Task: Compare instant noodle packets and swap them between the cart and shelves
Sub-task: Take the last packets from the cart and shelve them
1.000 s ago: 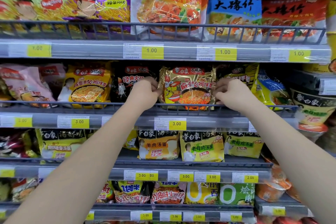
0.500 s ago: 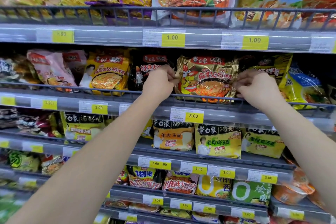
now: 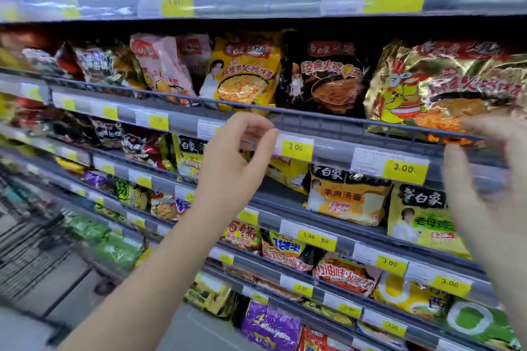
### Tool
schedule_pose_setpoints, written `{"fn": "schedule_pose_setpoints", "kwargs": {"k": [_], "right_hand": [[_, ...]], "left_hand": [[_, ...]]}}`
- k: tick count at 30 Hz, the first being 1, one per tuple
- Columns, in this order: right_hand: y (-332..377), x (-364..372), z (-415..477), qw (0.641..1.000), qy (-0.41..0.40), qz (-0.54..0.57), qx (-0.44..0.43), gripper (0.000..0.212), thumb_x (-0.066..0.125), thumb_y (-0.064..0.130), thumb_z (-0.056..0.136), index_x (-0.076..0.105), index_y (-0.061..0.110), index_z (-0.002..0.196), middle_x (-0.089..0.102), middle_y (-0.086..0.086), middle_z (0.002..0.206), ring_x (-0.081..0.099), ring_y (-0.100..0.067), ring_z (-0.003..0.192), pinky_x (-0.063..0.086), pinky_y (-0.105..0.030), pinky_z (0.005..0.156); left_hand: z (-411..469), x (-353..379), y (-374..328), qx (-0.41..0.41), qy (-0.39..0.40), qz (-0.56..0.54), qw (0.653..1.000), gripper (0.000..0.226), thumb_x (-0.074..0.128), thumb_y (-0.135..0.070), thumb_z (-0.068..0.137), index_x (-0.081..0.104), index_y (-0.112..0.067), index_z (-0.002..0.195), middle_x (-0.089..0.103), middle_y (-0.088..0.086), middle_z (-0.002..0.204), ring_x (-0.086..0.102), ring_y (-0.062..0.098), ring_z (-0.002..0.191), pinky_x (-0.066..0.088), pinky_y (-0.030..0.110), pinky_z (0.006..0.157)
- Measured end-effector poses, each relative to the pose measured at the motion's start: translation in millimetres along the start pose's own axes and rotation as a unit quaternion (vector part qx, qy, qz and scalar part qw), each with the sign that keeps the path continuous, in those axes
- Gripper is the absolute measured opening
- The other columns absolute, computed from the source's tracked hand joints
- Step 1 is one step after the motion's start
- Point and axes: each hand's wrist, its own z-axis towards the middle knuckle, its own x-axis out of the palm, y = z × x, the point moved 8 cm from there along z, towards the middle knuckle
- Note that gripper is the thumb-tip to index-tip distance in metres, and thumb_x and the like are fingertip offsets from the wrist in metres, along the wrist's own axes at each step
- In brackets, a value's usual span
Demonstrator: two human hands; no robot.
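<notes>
Room between left hand (image 3: 236,164) and right hand (image 3: 489,182) (both loose, empty) near shelf rail (image 3: 328,118)

This is a shop, a supermarket aisle. Grey shelves (image 3: 336,148) run in tiers from top to bottom, each fronted by a low wire rail (image 3: 313,113). Noodle packets (image 3: 245,77) in many colours stand packed side by side along every tier. Yellow price tags (image 3: 404,169), several reading 3.00, sit in strips along the shelf edges. At lower left, blurred, stands a wire cart (image 3: 31,248).
</notes>
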Motion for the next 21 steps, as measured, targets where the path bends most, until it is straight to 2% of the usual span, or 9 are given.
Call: {"fn": "schedule_pose_setpoints", "kwargs": {"k": [3,5,6,11,15,18,19,21], "right_hand": [[66,64,-45,0.994,0.061,0.059,-0.074,0.027,0.06,0.023,0.1,0.065,0.011,0.124,0.058,0.005,0.115,0.056,-0.008,0.109,0.039,-0.017,0.1],[83,115,-64,0.986,0.121,0.1,-0.051,0.018,0.064,0.022,0.101,0.067,0.019,0.118,0.061,0.014,0.107,0.055,0.01,0.1,0.035,-0.002,0.091],[90,140,-70,0.98,0.151,0.126,-0.023,0.017,0.065,0.024,0.098,0.067,0.024,0.116,0.062,0.017,0.105,0.057,0.014,0.1,0.036,0.0,0.087],[116,235,-86,0.962,0.221,0.152,0.049,0.015,0.063,0.032,0.1,0.063,0.034,0.115,0.065,0.023,0.106,0.061,0.007,0.098,0.047,-0.009,0.079],[128,291,-82,0.961,0.191,0.146,0.135,0.013,0.066,0.029,0.1,0.064,0.029,0.113,0.065,0.022,0.1,0.062,0.01,0.089,0.05,-0.011,0.077],[127,317,-75,0.963,0.147,0.136,0.179,0.013,0.068,0.026,0.099,0.064,0.023,0.111,0.065,0.017,0.094,0.058,0.015,0.074,0.045,-0.004,0.07],[125,323,-74,0.963,0.138,0.129,0.19,0.013,0.068,0.027,0.099,0.064,0.023,0.11,0.066,0.016,0.094,0.057,0.016,0.072,0.044,-0.003,0.069],[119,334,-72,0.964,0.124,0.109,0.209,0.015,0.069,0.031,0.098,0.063,0.024,0.11,0.066,0.017,0.094,0.059,0.015,0.074,0.046,-0.007,0.075]], "left_hand": [[-31,-41,67,-0.096,-0.037,0.015,0.995,0.007,0.065,-0.03,0.1,0.066,-0.024,0.097,0.066,-0.016,0.084,0.063,0.0,0.082,0.045,0.008,0.068],[-43,-68,112,-0.15,-0.035,0.044,0.987,0.01,0.063,-0.035,0.101,0.065,-0.026,0.099,0.066,-0.015,0.087,0.063,-0.002,0.082,0.046,0.009,0.067],[-46,-82,135,-0.173,-0.033,0.058,0.983,0.011,0.062,-0.037,0.1,0.064,-0.027,0.1,0.067,-0.015,0.089,0.062,-0.004,0.081,0.046,0.009,0.066],[-33,-136,229,-0.232,0.011,0.087,0.969,0.015,0.062,-0.037,0.1,0.064,-0.025,0.107,0.067,-0.015,0.097,0.059,-0.01,0.084,0.04,0.004,0.062],[-7,-145,282,-0.205,0.08,0.072,0.973,0.018,0.06,-0.034,0.102,0.063,-0.021,0.114,0.065,-0.014,0.103,0.058,-0.01,0.088,0.04,0.007,0.067],[11,-139,312,-0.183,0.11,0.053,0.975,0.019,0.061,-0.035,0.101,0.061,-0.023,0.116,0.065,-0.017,0.102,0.059,-0.013,0.084,0.041,0.006,0.066],[17,-135,319,-0.176,0.118,0.049,0.976,0.021,0.062,-0.034,0.101,0.061,-0.023,0.118,0.066,-0.015,0.105,0.06,-0.01,0.086,0.044,0.008,0.07],[30,-126,332,-0.165,0.132,0.034,0.977,0.026,0.061,-0.033,0.102,0.059,-0.022,0.125,0.068,-0.008,0.111,0.065,0.0,0.089,0.056,0.025,0.081]]}}
